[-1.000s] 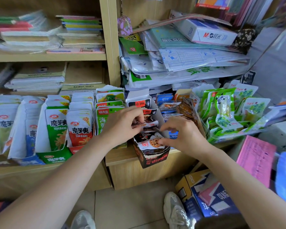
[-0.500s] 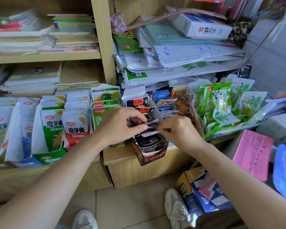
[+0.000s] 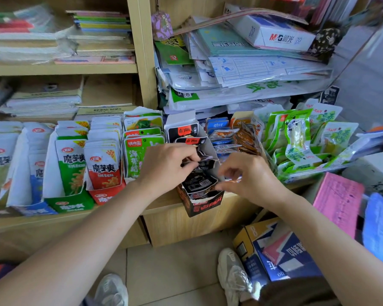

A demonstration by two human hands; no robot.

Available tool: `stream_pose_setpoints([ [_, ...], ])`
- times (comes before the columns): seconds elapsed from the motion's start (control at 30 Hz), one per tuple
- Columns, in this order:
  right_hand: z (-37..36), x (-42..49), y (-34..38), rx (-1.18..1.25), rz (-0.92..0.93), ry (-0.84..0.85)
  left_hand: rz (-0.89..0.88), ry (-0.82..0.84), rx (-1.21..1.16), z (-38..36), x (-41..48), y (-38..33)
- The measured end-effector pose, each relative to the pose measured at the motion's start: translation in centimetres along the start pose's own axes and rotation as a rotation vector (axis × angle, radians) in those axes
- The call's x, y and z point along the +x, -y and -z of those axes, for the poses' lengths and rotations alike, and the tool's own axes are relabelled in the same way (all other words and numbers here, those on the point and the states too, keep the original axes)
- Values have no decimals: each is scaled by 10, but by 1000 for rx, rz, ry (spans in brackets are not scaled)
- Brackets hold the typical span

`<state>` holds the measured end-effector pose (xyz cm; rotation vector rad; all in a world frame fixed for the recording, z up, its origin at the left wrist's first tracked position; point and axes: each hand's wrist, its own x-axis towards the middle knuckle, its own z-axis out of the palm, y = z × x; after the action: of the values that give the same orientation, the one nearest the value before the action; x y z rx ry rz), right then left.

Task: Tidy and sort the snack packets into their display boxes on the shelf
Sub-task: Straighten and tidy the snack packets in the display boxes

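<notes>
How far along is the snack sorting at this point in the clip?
Looks done: the konjac packets at left stand in neat rows. In hand: the left hand and right hand pinch black packets in the black display box. Left: the green packets at right lie loosely heaped.

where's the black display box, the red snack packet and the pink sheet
black display box (image 3: pixel 206 206): head view, front wall
red snack packet (image 3: pixel 103 171): head view, printed front
pink sheet (image 3: pixel 338 202): head view, middle
</notes>
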<state>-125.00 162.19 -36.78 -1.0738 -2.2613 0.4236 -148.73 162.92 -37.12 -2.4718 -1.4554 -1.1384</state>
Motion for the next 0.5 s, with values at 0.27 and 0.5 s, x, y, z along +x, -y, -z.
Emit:
stream_pose_setpoints([
  [0.27, -18, 7, -6, -139, 55, 201, 144, -227, 52, -1, 8, 8],
  [0.5, -17, 11, -2, -157, 59, 192, 218, -382, 80, -3, 25, 15],
])
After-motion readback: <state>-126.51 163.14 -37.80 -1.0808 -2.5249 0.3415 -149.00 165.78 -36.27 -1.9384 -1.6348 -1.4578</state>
